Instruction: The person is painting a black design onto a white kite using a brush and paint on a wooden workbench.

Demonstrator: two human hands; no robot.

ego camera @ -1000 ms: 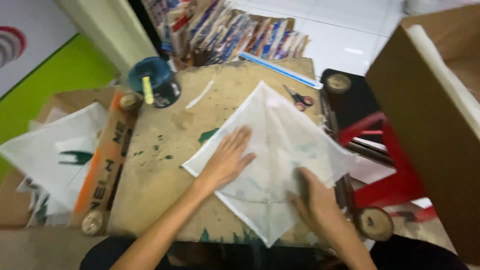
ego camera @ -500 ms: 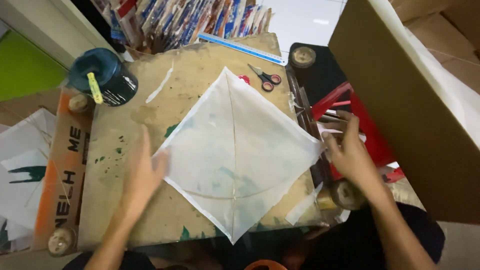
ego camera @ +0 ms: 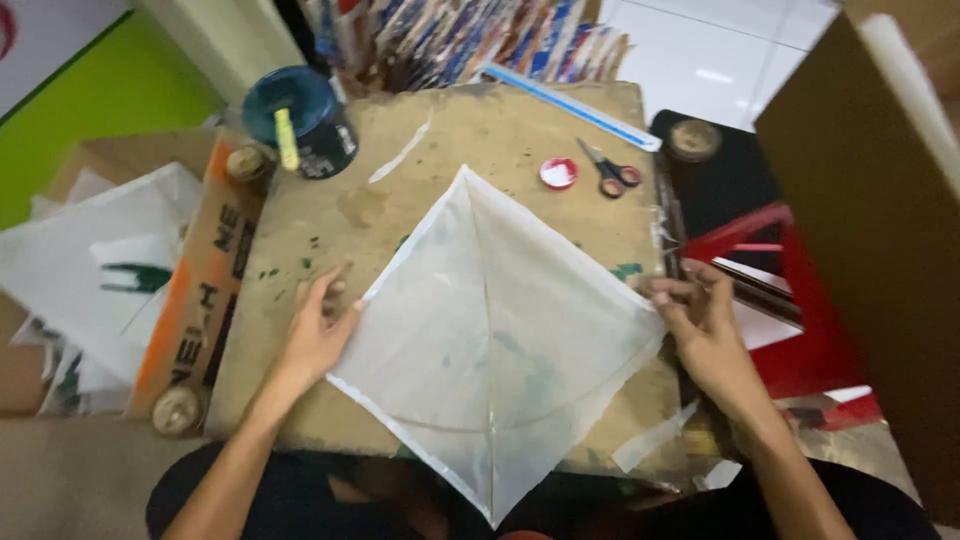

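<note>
One diamond-shaped kite [ego camera: 490, 340] of thin translucent white paper lies flat on your worn brown desk [ego camera: 480, 130]. Your left hand [ego camera: 315, 335] rests open-fingered at its left corner; your right hand [ego camera: 705, 330] pinches the right corner. One pair of scissors [ego camera: 608, 172], one round red lid [ego camera: 558, 173].

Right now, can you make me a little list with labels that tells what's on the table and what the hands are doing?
Surface: worn wooden board with green paint marks
Main thing: white diamond-shaped paper kite, lying flat, thin spine down its middle
Left hand: flat on the board, touching the kite's left corner
Right hand: fingers at the kite's right corner
Far side: scissors, small red lid, blue ruler
Far left: dark paint can
Right of board: red stool
</note>
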